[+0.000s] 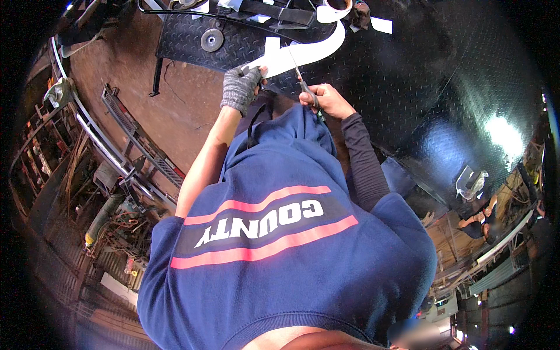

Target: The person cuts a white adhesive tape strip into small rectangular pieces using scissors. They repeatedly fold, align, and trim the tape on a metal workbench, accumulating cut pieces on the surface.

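A long white strip, like wide tape or paper, (pixel 319 51) curves down from a white roll (pixel 328 14) at the top of the view. My left hand (pixel 242 87), in a grey fingerless knitted glove, grips the near left end of the strip between thumb and fingers. In my bare right hand (pixel 330 101) is a pair of scissors (pixel 307 93) with dark handles. Their narrow blades point up and away and meet the strip near its middle. I cannot tell how far the blades are parted.
Under the strip lies a black diamond-plate sheet (pixel 184 38) with a round grey disc (pixel 212 40) on it. White scraps (pixel 381 25) lie at the far side. Metal rails (pixel 140 140) stand to the left. Another person (pixel 479 227) is at the far right.
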Motion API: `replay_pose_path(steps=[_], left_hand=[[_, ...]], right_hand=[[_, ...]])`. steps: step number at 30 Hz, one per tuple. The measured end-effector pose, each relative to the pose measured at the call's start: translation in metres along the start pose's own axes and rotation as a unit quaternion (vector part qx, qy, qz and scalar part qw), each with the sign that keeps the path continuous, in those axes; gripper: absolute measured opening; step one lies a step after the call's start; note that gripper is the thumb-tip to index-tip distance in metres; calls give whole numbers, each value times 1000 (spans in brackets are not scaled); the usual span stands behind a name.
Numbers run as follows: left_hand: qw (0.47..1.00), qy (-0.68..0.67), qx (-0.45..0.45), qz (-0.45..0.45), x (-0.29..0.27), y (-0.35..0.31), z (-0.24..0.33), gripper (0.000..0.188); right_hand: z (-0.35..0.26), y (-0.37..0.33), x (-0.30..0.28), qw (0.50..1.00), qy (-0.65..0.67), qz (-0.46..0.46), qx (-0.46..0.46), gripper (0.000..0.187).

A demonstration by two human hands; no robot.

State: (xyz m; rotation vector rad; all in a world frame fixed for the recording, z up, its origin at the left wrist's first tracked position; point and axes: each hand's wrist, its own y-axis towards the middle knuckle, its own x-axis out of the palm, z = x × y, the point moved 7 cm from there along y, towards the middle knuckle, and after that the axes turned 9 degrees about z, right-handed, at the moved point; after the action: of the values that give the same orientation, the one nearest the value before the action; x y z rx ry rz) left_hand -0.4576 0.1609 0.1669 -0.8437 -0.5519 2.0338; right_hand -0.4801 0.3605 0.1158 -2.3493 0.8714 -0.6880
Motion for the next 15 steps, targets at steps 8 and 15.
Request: replay_pose_path(steps=[8,15], left_hand=[[1000,-9,-12,-5,2,-5,0,26],[1000,-21,-19,-6,3,-6,-4,24]], right_hand=[[7,2,-2,1000,-11,-2,-2,34],[4,-2,0,1000,-17,-13,5,40]])
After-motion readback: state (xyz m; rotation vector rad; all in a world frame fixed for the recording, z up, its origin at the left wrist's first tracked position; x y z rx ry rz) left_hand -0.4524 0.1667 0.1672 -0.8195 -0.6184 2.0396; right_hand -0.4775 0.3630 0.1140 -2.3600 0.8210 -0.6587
